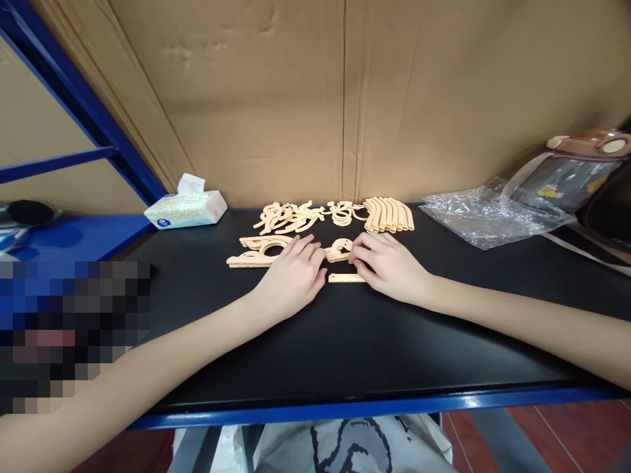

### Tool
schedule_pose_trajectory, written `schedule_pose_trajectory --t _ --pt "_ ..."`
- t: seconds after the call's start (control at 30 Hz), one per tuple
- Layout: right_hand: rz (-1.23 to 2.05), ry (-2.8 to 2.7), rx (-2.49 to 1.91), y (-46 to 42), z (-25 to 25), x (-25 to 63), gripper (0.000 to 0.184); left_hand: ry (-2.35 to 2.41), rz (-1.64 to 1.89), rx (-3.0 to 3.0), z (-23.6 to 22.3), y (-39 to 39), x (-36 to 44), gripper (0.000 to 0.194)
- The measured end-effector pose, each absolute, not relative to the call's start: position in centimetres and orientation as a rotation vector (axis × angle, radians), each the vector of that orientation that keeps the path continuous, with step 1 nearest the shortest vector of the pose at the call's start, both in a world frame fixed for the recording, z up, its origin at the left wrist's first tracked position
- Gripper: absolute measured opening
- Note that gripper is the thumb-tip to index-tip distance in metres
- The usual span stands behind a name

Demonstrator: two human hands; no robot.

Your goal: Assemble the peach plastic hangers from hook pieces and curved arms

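Note:
Near the middle of the black tabletop, a beige plastic piece with a curved hook (340,247) lies between my hands; it looks like part of a folding hanger. My right hand (387,263) has its bent fingers closed on the piece's right end. Palm down, my left hand (293,272) has its fingers spread, with the index fingertip at the piece's left end. Under and beside the left fingers are beige hanger pieces (251,261), one with a round opening. A flat beige strip (344,278) rests just in front, its right end hidden by my right hand.
Along the back lie loose beige hooks and curved parts (293,217), rings (341,213) and a row of beige arms (389,215). A tissue box (185,209) stands left; a clear plastic bag (486,213) and a bottle (557,180) are right. Cardboard (276,98) walls the back.

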State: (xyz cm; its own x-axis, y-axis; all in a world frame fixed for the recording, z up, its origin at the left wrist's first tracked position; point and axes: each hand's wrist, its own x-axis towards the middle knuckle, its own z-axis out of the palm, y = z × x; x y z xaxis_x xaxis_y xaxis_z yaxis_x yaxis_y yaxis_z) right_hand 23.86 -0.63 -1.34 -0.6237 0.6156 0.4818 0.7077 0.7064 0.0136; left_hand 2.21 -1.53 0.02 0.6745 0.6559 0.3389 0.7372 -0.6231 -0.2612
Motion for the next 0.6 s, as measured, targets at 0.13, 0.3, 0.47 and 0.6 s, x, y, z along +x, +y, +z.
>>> schedule_pose_trajectory --t 0.13,0.3,0.47,0.6 --pt "-0.273 -2.469 -1.011 -0.61 -1.34 23.9 0.019 -1.085 -0.249 -2.51 -0.04 -1.43 2.15 0.026" --pt "-0.286 -2.479 -1.02 -0.63 -1.32 23.89 0.02 -1.096 -0.242 -2.532 0.01 -1.44 2.16 0.028" --pt "-0.279 -2.478 -1.025 -0.59 -1.33 23.9 0.02 -1.05 -0.272 -2.541 0.13 -1.58 2.2 0.026" --pt "-0.279 -2.484 -1.029 -0.62 -1.3 23.89 0.021 -1.023 -0.279 -2.529 0.21 -1.63 2.24 0.027"
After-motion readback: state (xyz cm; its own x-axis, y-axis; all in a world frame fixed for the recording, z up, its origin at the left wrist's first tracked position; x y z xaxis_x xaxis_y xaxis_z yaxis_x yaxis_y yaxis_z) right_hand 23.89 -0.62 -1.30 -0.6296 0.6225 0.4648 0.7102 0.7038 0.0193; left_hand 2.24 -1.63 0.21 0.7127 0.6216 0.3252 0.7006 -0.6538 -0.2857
